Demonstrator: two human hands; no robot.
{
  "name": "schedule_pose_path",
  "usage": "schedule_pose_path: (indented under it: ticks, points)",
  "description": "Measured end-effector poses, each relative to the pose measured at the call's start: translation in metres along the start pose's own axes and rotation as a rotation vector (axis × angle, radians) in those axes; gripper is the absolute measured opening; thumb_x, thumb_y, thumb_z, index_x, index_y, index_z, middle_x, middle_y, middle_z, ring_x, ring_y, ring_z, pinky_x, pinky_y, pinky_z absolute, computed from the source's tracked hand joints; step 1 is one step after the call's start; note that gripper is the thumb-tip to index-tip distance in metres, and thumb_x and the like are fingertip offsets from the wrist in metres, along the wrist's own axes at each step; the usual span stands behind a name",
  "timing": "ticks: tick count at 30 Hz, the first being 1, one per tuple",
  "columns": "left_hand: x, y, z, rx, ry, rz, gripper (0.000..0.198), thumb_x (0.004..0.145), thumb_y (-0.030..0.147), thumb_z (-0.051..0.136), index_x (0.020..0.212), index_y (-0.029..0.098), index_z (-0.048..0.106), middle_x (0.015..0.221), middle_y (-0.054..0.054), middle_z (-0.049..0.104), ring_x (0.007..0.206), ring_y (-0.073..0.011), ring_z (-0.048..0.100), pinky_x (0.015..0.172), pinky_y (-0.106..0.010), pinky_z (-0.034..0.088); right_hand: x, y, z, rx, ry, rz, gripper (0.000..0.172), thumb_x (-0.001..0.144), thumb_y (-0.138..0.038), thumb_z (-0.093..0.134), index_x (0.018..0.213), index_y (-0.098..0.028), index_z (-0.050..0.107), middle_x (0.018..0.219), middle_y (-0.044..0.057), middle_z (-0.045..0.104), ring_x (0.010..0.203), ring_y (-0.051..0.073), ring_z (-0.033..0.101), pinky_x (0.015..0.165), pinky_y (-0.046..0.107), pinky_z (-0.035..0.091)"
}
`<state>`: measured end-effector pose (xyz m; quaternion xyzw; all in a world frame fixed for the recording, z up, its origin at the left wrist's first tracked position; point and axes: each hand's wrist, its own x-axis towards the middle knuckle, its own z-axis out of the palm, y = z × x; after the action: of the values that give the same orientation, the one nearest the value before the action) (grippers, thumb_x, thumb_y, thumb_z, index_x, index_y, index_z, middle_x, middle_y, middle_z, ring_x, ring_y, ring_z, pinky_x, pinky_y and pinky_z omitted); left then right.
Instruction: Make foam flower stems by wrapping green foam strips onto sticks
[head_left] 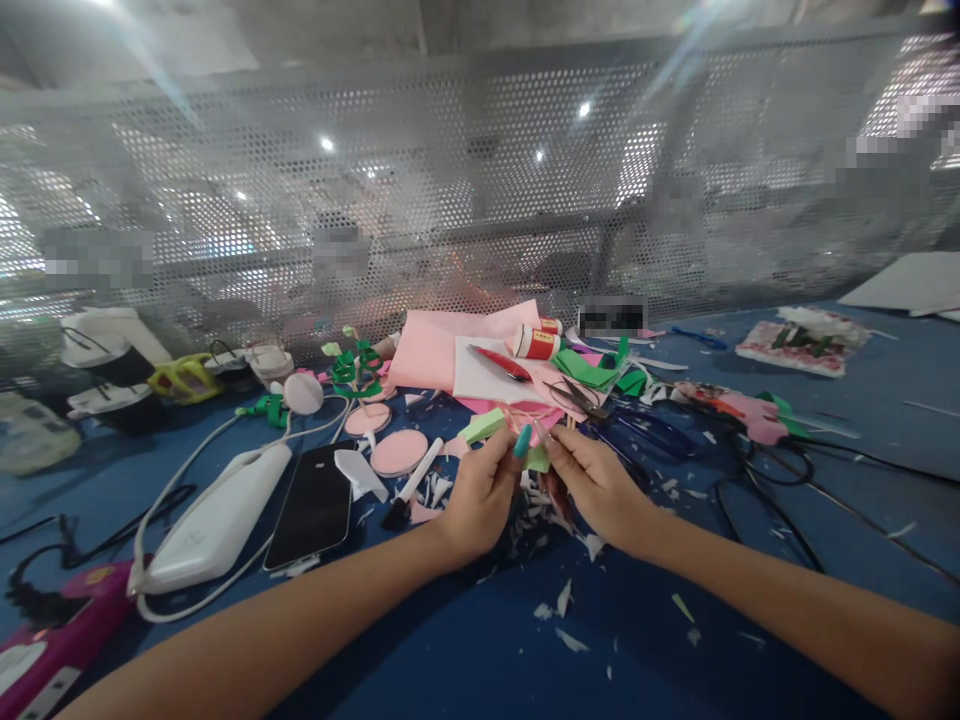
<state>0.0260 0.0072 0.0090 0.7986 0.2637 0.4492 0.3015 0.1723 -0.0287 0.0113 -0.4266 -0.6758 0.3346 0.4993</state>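
Observation:
My left hand (pixel 480 495) and my right hand (pixel 596 485) meet over the middle of the blue table (pixel 465 650). Both pinch a small light green foam piece (pixel 537 458) between their fingertips. The left thumb has a teal nail. A longer light green strip (pixel 482 427) lies just beyond the left hand. Scissors (pixel 581 400) rest on pink sheets (pixel 450 350) right behind my hands. White and pink scraps litter the table under and around the hands.
A black phone (pixel 313 505), a white power bank (pixel 217 525) with cable, pink foam discs (pixel 397 452), a glue tube (pixel 534 343), green curled paper (pixel 352 368) and black cables (pixel 765 480) lie around. A perforated metal screen (pixel 480 190) closes the far side.

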Motion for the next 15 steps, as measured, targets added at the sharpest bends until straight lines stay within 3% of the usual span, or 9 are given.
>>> schedule_pose_path:
  ticks: [6, 15]
  points:
    - [0.000, -0.001, 0.000, -0.028, -0.063, -0.042, 0.029, 0.090, 0.040, 0.035, 0.075, 0.018, 0.044, 0.063, 0.003, 0.042, 0.055, -0.0094, 0.037, 0.053, -0.023, 0.033, 0.000, 0.003, 0.010, 0.141, -0.014, 0.082, 0.037, 0.088, -0.053, 0.037, 0.068, -0.021, 0.041, 0.048, -0.005, 0.043, 0.035, 0.009, 0.042, 0.033, 0.021, 0.036]
    - [-0.001, 0.003, 0.001, -0.029, -0.097, -0.029, 0.025, 0.088, 0.041, 0.041, 0.077, 0.019, 0.045, 0.065, 0.002, 0.049, 0.057, -0.0112, 0.045, 0.055, -0.024, 0.037, -0.005, 0.008, 0.018, -0.001, 0.017, 0.004, 0.019, 0.091, -0.036, 0.035, 0.080, -0.022, 0.042, 0.056, -0.003, 0.044, 0.046, 0.012, 0.044, 0.042, 0.024, 0.039]
